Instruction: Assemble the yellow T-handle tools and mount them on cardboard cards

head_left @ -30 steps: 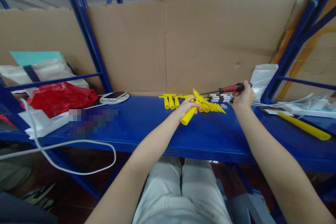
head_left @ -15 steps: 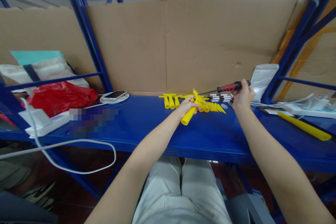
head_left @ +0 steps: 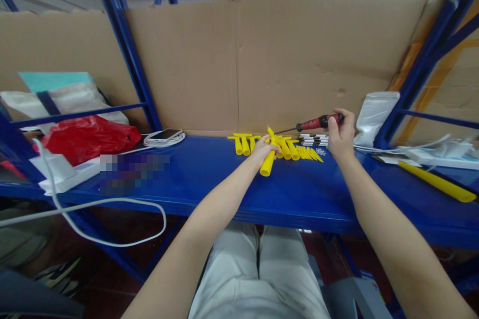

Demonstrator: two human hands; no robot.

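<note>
A red screwdriver up against a yellow handle

The person's left hand was closed around the yellow handle, its open end turned toward the person, just above the blue bench. The right hand had the screwdriver by the back of its grip, the shaft running nearly level to the handle's crosspiece. Whether the tip was properly seated I couldn't tell from where I stood.

That was the weak spot, to my mind. A crooked push could have let the tip skid off toward the left fingers, which were very near it. A loose hold on the round handle might have let it twist. The elbow room was poor too: yellow handles lay close by, and a knock could have scattered the small shiny bits next to the yellow pointed pieces.

As for containers, a white pouch leaned by the right-hand post, its contents hidden. Over on the left sat a crumpled red bag, with nothing inside it showing. Behind it was a pale cloth bag; a turquoise sheet showed above that, in it or behind it, I couldn't say.
</note>
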